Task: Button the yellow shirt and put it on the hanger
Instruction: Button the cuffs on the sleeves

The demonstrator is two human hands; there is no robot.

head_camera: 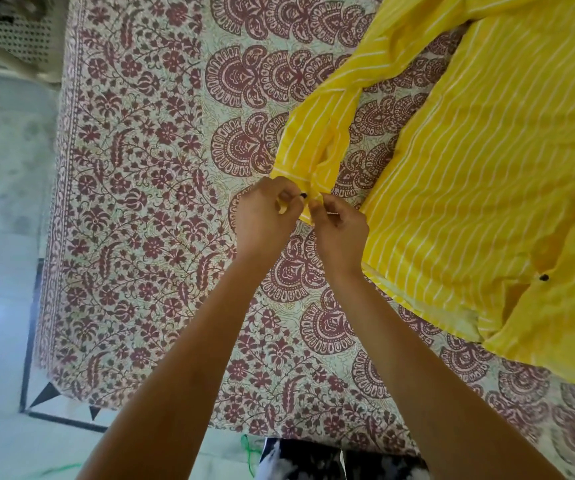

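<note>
Dead center of the frame, the left hand (pixel 265 216) and right hand (pixel 341 230) both have fingers (pixel 287 197) clamped on the sleeve cuff (pixel 308 183) of the yellow shirt (pixel 469 168), with a small dark button (pixel 303 195) at the left fingertips. The shirt body sprawls at right, thin creased fabric with white stripes, on a maroon floral-print bed sheet (pixel 140 202).

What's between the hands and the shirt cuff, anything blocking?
Nothing visible. The left hand and right hand both pinch the cuff of the yellow shirt, with its dark button between their fingertips.
</note>
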